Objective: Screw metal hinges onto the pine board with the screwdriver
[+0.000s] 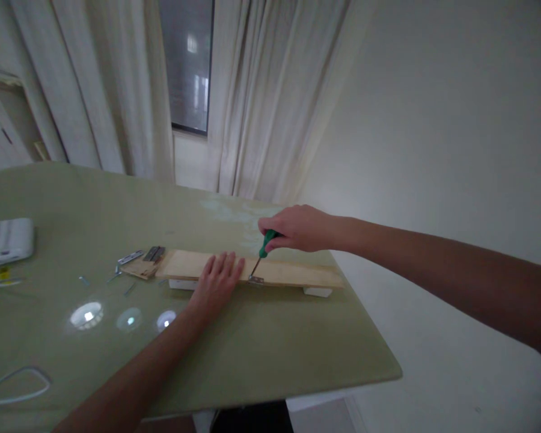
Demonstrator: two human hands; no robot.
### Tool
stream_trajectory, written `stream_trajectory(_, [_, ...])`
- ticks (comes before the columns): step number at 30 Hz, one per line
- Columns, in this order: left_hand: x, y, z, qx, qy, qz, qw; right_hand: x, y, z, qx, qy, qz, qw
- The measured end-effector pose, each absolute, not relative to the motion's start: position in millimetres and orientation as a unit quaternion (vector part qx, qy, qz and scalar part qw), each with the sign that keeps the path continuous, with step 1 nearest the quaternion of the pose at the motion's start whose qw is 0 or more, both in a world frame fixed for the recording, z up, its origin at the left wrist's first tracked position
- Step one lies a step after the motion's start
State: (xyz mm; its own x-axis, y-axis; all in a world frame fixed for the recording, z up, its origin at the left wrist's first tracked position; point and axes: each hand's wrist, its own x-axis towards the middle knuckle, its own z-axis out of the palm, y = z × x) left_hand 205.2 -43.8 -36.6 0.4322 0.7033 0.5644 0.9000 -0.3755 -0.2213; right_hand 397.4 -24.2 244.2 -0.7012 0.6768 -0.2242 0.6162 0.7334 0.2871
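A long pale wooden board (293, 273) lies on small white blocks on the green table (261, 343). My left hand (217, 281) rests flat on the board with fingers stretched out, pressing it down. My right hand (297, 228) is closed around a green-handled screwdriver (262, 252). Its tip meets a small metal hinge (255, 279) at the board's near edge, just right of my left fingertips.
More metal hinges (154, 254) and a small wood piece (139, 269) lie left of the board, with loose screws (83, 280) nearby. A white box (6, 240) sits at the far left and a white cable (18, 385) near the front. Curtains and a window stand behind.
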Motion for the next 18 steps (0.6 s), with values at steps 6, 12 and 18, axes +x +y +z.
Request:
stream_trajectory(6, [204,-43,-38,-0.81,-0.497,-0.209,0.231,392,-28,239,0.406,0.893,0.108,0.162])
stream_trajectory(12, [206,-42,-42,-0.805,-0.504,-0.207,0.235,392,-27,251,0.354,0.915,0.102,0.163])
stream_trajectory(18, [206,-42,-42,-0.8,-0.504,-0.199,0.257,392,-24,238,0.422,0.878,0.154,0.163])
